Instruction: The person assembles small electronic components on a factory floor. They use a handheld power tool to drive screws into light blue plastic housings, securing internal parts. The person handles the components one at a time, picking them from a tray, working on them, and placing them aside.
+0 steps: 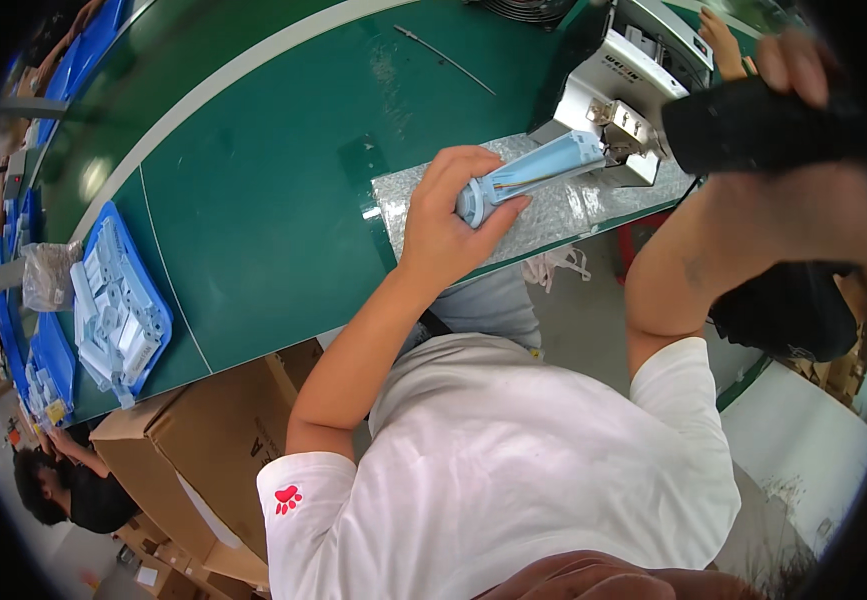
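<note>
Head view: hands (pixel 441 218) grip a light-blue part (pixel 553 161) and black handle (pixel 738 128).

The blue part (pixel 553 163) looks like smooth plastic, the machine (pixel 590 88) like shiny metal. The desk (pixel 273 190) is smooth, faintly glossy; the sheet (pixel 565 212), crinkled plastic; the box (pixel 215 445), matt cardboard.

Small-parts assembly workshop, by the look of it a factory floor. Evidence: long green-topped desk (pixel 273 220) carrying a bench machine (pixel 608 85) in silver and black casing; sheet of bubble wrap (pixel 543 220) laid in front of it. Blue tray (pixel 164 315) heaped with pale-blue plastic parts (pixel 118 305), many alike; further blue trays (pixel 55 365) line the left side. Large cardboard box (pixel 218 450) beside desk, smaller cartons (pixel 163 575) beyond. Co-worker in black (pixel 103 497) at lower left.
</note>
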A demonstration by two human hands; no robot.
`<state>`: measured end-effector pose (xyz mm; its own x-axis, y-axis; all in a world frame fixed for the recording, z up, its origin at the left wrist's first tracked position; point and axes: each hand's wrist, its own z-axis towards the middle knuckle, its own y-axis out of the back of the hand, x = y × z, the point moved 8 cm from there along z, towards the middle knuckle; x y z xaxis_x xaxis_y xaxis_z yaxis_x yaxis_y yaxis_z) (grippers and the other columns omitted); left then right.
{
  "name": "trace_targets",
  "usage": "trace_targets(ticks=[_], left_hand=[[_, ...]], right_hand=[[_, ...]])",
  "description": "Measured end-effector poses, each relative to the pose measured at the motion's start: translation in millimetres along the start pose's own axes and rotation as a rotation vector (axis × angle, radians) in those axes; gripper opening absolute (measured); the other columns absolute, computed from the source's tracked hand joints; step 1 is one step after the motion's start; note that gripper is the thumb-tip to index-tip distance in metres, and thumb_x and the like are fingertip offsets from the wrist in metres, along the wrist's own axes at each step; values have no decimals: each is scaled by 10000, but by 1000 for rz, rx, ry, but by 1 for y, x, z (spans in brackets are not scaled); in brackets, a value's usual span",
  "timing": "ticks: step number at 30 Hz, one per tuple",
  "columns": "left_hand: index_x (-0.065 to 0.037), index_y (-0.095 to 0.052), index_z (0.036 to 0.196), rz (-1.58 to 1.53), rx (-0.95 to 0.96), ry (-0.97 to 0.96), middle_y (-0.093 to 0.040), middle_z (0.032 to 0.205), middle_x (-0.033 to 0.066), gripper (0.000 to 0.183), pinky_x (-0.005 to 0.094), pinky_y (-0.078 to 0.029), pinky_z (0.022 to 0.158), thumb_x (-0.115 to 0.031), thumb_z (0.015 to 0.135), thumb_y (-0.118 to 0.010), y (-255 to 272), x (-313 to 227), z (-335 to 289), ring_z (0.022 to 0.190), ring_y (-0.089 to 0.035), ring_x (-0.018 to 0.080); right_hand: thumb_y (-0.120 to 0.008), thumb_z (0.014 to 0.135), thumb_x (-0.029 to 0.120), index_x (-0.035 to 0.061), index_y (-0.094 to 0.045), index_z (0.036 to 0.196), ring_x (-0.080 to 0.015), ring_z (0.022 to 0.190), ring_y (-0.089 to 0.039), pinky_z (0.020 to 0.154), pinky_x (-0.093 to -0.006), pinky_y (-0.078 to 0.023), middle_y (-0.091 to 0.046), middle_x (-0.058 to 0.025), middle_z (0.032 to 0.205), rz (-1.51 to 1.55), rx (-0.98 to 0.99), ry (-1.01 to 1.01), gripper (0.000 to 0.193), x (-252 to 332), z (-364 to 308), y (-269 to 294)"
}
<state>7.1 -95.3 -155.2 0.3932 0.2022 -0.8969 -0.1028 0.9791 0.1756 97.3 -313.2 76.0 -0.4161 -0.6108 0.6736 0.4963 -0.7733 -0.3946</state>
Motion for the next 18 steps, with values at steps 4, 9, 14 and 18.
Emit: trace_targets(ticks=[4,9,14,18], left_hand=[[-25,-646,1093,13,-11,-20,-673,1137,125,386,347,-520,881,-58,778,-867,2,-2,1,1021,-663,253],[-22,-645,1088,-1,-6,-29,-674,1138,125,399,352,-525,878,-61,766,-877,2,-2,2,1021,-666,264],[-13,-647,1091,13,-6,-16,-675,1131,135,405,352,-525,881,-59,761,-878,2,-2,2,1027,-669,272],[-7,-650,1089,12,-4,-16,-674,1133,139,405,352,-525,881,-62,759,-878,4,-2,1,1032,-669,274]], right_hand=[[-532,904,484,-23,-578,1149,-194,849,-545,802,-347,-443,-585,-104,1011,-25,-20,17,565,-31,7,4],[-537,916,465,-20,-575,1169,-197,840,-557,794,-348,-458,-601,-112,1008,-12,-17,14,549,-44,11,6],[-542,929,446,-18,-572,1189,-199,830,-570,787,-349,-473,-616,-119,1005,8,-15,12,533,-51,10,7],[-546,939,431,-16,-570,1206,-201,822,-581,782,-350,-485,-628,-125,1003,38,-7,7,520,-54,6,7]])
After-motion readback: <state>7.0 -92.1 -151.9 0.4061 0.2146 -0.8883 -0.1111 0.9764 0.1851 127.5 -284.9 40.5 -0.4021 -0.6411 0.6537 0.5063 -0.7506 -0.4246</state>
